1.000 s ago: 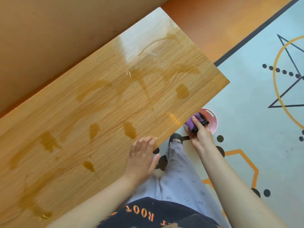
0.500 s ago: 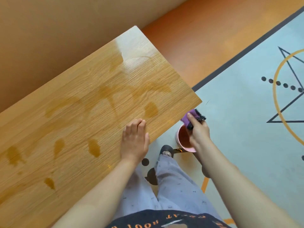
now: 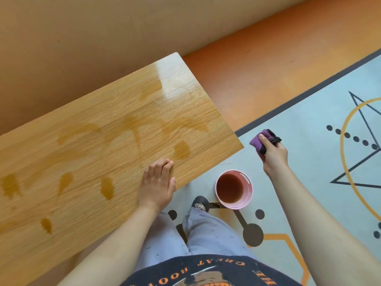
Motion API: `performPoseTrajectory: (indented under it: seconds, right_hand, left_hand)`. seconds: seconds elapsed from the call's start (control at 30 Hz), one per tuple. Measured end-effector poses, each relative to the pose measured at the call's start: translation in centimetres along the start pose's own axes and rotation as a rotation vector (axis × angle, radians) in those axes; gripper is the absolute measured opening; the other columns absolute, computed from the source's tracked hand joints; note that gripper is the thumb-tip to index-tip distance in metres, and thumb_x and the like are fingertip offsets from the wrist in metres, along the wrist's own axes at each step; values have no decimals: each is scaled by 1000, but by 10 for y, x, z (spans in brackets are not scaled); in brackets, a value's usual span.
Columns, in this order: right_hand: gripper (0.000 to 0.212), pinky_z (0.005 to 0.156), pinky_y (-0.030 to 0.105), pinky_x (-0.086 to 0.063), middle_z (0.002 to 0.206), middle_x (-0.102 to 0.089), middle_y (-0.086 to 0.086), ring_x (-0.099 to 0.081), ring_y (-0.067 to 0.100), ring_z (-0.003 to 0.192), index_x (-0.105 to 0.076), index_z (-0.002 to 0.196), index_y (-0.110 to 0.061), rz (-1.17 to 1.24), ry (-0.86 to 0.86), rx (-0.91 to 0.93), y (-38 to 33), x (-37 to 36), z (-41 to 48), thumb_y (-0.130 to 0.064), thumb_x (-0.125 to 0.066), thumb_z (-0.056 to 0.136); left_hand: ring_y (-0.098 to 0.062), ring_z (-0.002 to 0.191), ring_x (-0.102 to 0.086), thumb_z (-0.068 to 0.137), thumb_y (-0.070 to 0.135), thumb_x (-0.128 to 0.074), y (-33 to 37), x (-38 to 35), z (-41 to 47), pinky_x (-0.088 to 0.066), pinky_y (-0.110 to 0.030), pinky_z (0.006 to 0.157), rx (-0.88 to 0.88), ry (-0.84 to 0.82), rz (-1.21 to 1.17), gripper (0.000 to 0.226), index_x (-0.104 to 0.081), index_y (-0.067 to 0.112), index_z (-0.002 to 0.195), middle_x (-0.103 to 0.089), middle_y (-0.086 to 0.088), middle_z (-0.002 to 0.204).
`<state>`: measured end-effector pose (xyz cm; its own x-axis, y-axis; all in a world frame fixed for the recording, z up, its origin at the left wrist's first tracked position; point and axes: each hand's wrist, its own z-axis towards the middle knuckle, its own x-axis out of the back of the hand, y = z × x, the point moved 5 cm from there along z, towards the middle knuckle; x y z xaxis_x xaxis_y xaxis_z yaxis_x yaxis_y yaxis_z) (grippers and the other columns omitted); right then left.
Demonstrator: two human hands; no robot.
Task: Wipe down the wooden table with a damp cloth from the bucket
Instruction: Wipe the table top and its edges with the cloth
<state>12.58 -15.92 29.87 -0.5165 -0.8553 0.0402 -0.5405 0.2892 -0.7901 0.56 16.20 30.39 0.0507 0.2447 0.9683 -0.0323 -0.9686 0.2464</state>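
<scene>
The wooden table [image 3: 86, 153] fills the left of the head view, streaked with brown wet patches. My left hand [image 3: 157, 182] lies flat on it near the front edge, fingers straight. My right hand [image 3: 273, 154] grips a bunched purple and black cloth [image 3: 260, 140] in the air, right of the table's corner and above the floor mat. The small pink bucket [image 3: 247, 200] stands on the mat below that hand, holding brownish water.
A tan wall [image 3: 82, 38] runs behind the table. Orange floor [image 3: 268, 58] lies beyond the table's end. A pale patterned mat [image 3: 309, 182] covers the floor on the right. My legs and a slipper [image 3: 200, 203] are beside the bucket.
My right hand has lifted the cloth out of the bucket and up toward the table's corner. The view has swung, so the bucket is now uncovered. My left hand stays flat on the table.
</scene>
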Motion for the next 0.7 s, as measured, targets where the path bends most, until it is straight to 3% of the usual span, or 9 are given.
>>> performPoseTrajectory:
  seconds: [0.1,0.17,0.23,0.37,0.57,0.7]
  right_hand:
    - [19,71,29,-45,86,-63,6,-57,17,77,-64,92,-10,-613,-182,206,-37,-1,8,-28,-66,86]
    - [25,59,26,-34,71,-55,3,-46,16,65,-59,80,-6,-843,-328,232,-39,-6,9,-30,-62,89]
    - [24,60,26,-34,71,-55,2,-47,16,66,-59,82,-4,-870,-437,208,-35,-15,12,-26,-61,91]
    - [12,75,34,-48,79,-65,9,-60,21,72,-65,90,-7,-805,-592,163,-25,-49,18,-19,-61,91]
    - [12,82,36,-48,79,-67,3,-59,15,78,-69,91,-11,-728,-569,238,-33,-102,37,-21,-65,88]
    - [6,77,27,-46,80,-67,-1,-58,11,78,-68,88,-17,-658,-561,264,-37,-113,30,-21,-65,88]
  left_hand:
    - [-26,113,-42,85,33,-40,-1,1,1,-31,-37,98,-4,15,2,44,-48,9,122,-44,-6,124]
    - [-26,113,-42,85,33,-42,0,1,1,-32,-38,97,-14,45,-10,44,-49,9,121,-45,-6,124]
    - [-26,114,-42,84,33,-42,1,1,1,-32,-38,97,-20,72,-13,44,-48,9,121,-45,-5,124]
    - [-25,113,-42,83,33,-43,1,2,1,-32,-37,96,-27,108,-3,45,-47,10,122,-46,-5,123]
    - [-26,117,-42,85,33,-44,0,-2,1,-32,-37,99,-25,85,7,45,-48,10,123,-47,-5,124]
    - [-25,118,-42,85,33,-44,1,-1,1,-32,-37,100,-25,69,4,45,-48,10,123,-47,-5,124]
